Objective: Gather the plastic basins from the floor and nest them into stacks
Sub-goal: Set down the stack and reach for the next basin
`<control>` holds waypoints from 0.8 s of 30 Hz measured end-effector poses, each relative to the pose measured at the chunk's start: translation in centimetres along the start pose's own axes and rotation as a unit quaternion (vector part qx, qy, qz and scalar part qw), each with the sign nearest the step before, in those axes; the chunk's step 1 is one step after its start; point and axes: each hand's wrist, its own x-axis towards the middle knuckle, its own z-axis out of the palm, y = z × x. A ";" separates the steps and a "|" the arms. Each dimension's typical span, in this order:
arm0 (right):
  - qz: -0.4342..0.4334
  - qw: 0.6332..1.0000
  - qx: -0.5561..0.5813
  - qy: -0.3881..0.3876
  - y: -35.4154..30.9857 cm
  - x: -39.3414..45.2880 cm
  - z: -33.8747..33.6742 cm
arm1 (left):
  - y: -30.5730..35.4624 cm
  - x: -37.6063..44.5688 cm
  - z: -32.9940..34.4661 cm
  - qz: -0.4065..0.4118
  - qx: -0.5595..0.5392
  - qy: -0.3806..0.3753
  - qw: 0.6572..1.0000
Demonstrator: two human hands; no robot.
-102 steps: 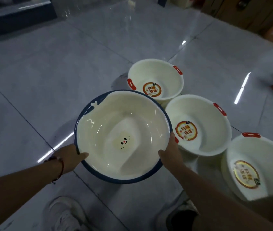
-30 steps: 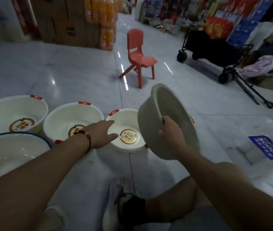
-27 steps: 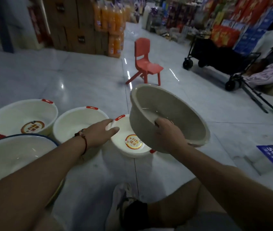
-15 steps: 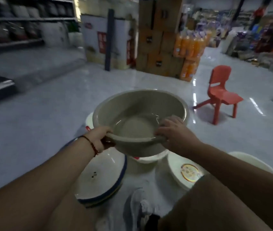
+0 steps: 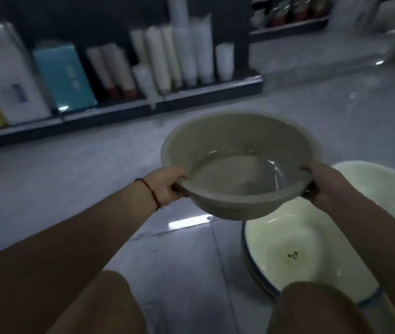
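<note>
Both hands hold 1 beige basin (image 5: 235,165) in the air, upright. Left hand (image 5: 167,186) has fingers curled round the near-left rim, right hand (image 5: 321,184) curled round the near-right rim. Below it on the floor (image 5: 71,177): blue-rimmed basin (image 5: 288,239), white basin (image 5: 379,184) just behind. Shelf (image 5: 119,112) of goods at back, blurred.

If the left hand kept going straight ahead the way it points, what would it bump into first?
The left hand already grips the beige basin. Past it lies bare floor, then probably the low shelf; depth is unclear.
</note>
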 end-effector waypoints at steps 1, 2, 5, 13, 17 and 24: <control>0.004 1.000 -0.015 -0.014 1.2 0.9 2.7 | -0.1 0.4 -2.2 0.000 -0.012 0.024 1.000; 0.012 0.999 -0.030 -0.037 2.7 1.5 5.6 | -0.4 0.6 -5.0 0.001 -0.029 0.053 0.998; 0.042 0.986 -0.092 -0.133 7.0 0.6 14.4 | -2.3 -0.8 -15.0 0.015 -0.071 0.132 0.989; 0.116 0.873 -0.221 -0.420 20.7 -14.7 36.1 | -15.0 -19.2 -38.8 -0.005 -0.205 0.348 0.915; 0.139 0.798 -0.284 -0.513 28.7 -24.9 41.6 | -23.6 -28.3 -44.6 -0.005 -0.290 0.448 0.845; 0.173 0.737 -0.403 -0.514 41.0 -30.7 42.6 | -35.7 -31.5 -47.9 -0.032 -0.355 0.497 0.791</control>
